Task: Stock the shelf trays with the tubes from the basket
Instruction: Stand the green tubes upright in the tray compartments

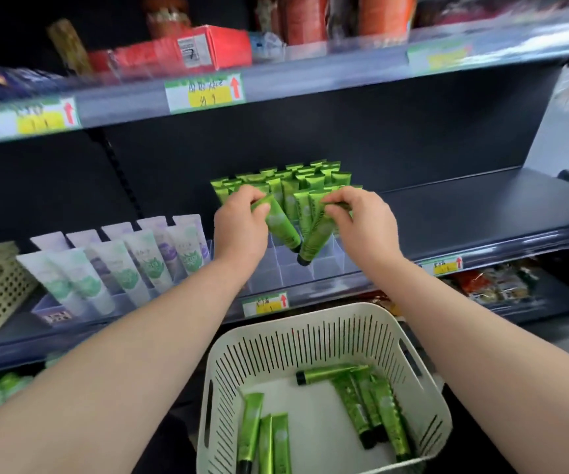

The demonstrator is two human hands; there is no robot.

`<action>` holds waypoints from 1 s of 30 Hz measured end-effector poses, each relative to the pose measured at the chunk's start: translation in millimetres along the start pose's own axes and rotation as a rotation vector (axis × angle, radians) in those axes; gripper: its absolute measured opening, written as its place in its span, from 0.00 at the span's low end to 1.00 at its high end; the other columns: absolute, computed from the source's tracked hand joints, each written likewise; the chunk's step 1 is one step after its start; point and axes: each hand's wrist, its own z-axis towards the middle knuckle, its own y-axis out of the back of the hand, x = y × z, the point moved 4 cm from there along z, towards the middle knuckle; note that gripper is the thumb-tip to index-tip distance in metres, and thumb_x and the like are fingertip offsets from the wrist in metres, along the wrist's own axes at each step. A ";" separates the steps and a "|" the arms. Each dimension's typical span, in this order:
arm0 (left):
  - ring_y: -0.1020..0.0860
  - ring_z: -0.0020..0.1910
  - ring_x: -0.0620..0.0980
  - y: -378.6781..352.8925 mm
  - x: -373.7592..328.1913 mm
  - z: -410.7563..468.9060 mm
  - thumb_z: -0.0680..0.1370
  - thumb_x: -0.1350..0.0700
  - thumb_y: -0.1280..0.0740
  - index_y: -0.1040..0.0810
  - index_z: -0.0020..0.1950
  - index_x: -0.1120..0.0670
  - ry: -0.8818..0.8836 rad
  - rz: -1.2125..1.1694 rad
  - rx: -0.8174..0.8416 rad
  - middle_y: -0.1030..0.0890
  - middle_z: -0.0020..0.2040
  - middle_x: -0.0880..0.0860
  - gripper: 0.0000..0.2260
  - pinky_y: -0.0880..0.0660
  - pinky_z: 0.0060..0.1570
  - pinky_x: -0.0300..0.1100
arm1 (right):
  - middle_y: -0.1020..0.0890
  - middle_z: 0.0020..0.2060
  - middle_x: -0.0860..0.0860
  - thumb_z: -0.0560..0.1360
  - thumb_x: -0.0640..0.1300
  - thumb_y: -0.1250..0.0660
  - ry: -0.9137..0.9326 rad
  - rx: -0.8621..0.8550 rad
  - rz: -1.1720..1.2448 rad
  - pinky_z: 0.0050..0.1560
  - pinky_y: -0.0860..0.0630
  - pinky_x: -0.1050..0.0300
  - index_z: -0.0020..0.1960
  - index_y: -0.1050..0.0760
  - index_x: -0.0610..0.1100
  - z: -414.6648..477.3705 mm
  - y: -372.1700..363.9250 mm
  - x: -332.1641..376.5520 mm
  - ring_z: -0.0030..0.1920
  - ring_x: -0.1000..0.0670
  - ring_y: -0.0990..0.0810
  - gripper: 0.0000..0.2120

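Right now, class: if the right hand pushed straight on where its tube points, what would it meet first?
Probably the clear tray: an empty front cell below the green tube; depth unclear.

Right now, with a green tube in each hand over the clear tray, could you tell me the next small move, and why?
Probably lower the left tube and the right tube cap-first into the empty front cells of the clear tray. The left hand and right hand pinch them by their crimped ends, caps down near those cells; the rows behind look full.
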 end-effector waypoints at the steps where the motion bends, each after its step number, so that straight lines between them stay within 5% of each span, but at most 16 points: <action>1: 0.28 0.46 0.46 -2.0 -0.4 4.8 0.79 0.59 0.35 0.21 0.53 0.57 -0.003 0.005 -0.010 0.23 0.48 0.47 0.05 0.38 0.42 0.33 | 0.22 0.46 0.60 0.78 0.47 0.36 0.009 -0.012 0.003 0.46 0.32 0.57 0.52 0.21 0.53 5.7 -1.2 1.2 0.53 0.51 0.26 0.07; 11: 0.23 0.42 0.53 -47.3 17.4 55.9 0.81 0.58 0.38 0.23 0.58 0.54 0.052 0.151 0.085 0.21 0.50 0.52 0.07 0.24 0.41 0.46 | 0.18 0.47 0.56 0.79 0.46 0.37 0.125 -0.011 -0.105 0.46 0.29 0.54 0.52 0.19 0.54 48.4 -26.1 -14.4 0.50 0.50 0.27 0.09; 21: 0.28 0.42 0.47 -90.3 42.9 85.3 0.80 0.65 0.40 0.24 0.59 0.54 0.062 0.271 0.228 0.22 0.51 0.52 0.11 0.39 0.29 0.35 | 0.19 0.40 0.54 0.78 0.46 0.35 0.166 0.051 -0.118 0.40 0.28 0.52 0.51 0.18 0.53 66.3 -54.7 -27.4 0.44 0.47 0.27 0.08; 30: 0.23 0.55 0.47 -81.5 47.7 82.3 0.78 0.69 0.38 0.27 0.67 0.52 0.078 0.264 0.210 0.23 0.63 0.52 0.21 0.31 0.45 0.39 | 0.19 0.43 0.54 0.78 0.44 0.37 0.160 0.040 -0.109 0.43 0.28 0.50 0.52 0.19 0.52 75.8 -62.3 -14.3 0.48 0.47 0.27 0.09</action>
